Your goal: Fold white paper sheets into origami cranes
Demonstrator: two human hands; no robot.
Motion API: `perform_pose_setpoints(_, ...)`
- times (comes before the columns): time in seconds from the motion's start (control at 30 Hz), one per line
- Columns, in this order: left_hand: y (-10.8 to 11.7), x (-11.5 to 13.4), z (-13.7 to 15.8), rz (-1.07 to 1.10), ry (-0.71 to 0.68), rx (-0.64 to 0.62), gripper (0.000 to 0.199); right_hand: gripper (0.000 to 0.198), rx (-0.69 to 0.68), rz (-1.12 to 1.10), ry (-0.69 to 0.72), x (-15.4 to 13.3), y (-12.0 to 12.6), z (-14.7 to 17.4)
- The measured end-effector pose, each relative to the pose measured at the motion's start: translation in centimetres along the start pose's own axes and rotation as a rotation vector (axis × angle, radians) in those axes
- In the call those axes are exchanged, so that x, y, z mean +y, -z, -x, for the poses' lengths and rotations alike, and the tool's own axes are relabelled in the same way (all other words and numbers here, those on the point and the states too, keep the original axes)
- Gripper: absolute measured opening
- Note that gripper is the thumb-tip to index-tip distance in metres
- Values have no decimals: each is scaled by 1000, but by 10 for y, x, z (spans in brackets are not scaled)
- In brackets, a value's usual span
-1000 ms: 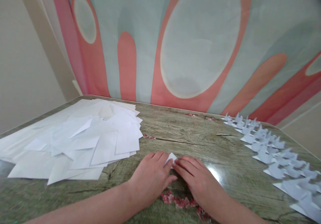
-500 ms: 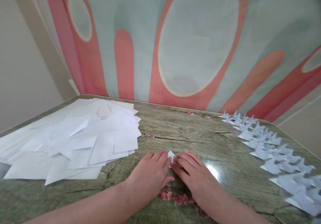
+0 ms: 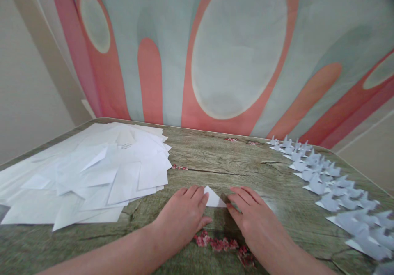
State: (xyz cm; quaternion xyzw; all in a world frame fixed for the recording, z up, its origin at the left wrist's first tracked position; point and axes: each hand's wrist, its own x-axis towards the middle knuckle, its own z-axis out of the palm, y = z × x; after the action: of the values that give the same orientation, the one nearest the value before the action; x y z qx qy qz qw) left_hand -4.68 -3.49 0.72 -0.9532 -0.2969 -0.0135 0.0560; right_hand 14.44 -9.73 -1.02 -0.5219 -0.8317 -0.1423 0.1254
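A small folded piece of white paper (image 3: pixel 213 198), triangular in what shows, lies on the table between my hands. My left hand (image 3: pixel 182 210) holds its left side down, fingers resting over the edge so that this part is hidden. My right hand (image 3: pixel 250 212) is at the paper's right corner, the index fingertip just meeting the point. Its fingers are slightly curved and apart, with nothing visibly gripped; its thumb is hidden.
Loose white paper sheets (image 3: pixel 126 180) lie in a wide, uneven pile on the left. Folded paper cranes (image 3: pixel 329 203) stand in rows along the right side. The wood-patterned table (image 3: pixel 212 156) with pink flower prints meets a painted wall (image 3: pixel 172 61) at the back.
My right hand has slid right, away from my left hand, uncovering more of the folded paper. My left hand stays in place on it. The view has shifted slightly.
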Motion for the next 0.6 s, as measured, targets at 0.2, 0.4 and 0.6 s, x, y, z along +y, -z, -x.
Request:
perform_pose_setpoints(0.2, -2, 0, 0, 25, 10, 5, 43, 32, 9, -78, 97, -3, -13, -5)
perform_pose_setpoints(0.4, -4, 0, 0, 53, 26, 31, 39, 35, -10, -91, 136, -1, -19, -5)
perform_pose_setpoints(0.6, -4, 9, 4, -56, -55, 125, 33, 33, -1, -80, 159, 0, -19, -6)
